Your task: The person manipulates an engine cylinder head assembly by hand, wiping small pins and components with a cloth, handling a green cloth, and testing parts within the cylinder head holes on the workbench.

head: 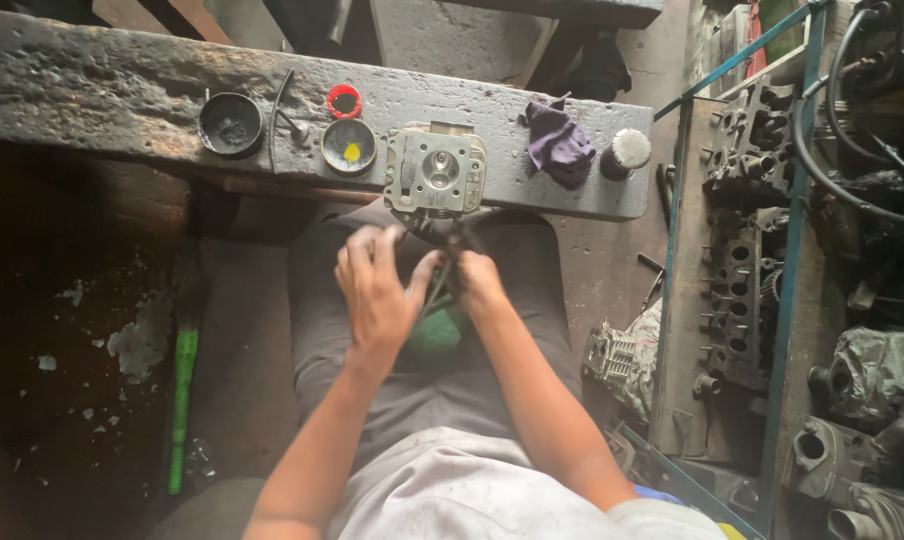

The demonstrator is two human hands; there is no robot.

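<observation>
Step in hand, by my read: fiddling with a small slender dark metal tool (438, 283) held over the lap, just below the grey cast-metal cylinder head (435, 169) that sits on the front edge of the worn grey tabletop (92, 80)

Left hand (377, 285): back of the hand up, fingers half curled, thumb and forefinger pinched toward the tool's lower end. It looks closed on it, though the exact contact is blurred

Right hand (479, 283): fist mostly closed, knuckles toward the head, gripping the same tool or something dark at its top. Can't tell which

Both forearms come in from the bottom of the view, elbows out, wrists converging at the centre, hands almost touching. A green object (434, 335) lies in the lap under them, mostly hidden

Judgement: next move needs a steady two-hand grip and fine alignment with the head's round central port, as there's little room between hands and casting

On the tabletop nearby: black round tin (230, 124), round tin with a yellow dab (349, 146), red plastic ring (344, 101), crumpled purple rag (559, 143), short metal cylinder (627, 152)
</observation>
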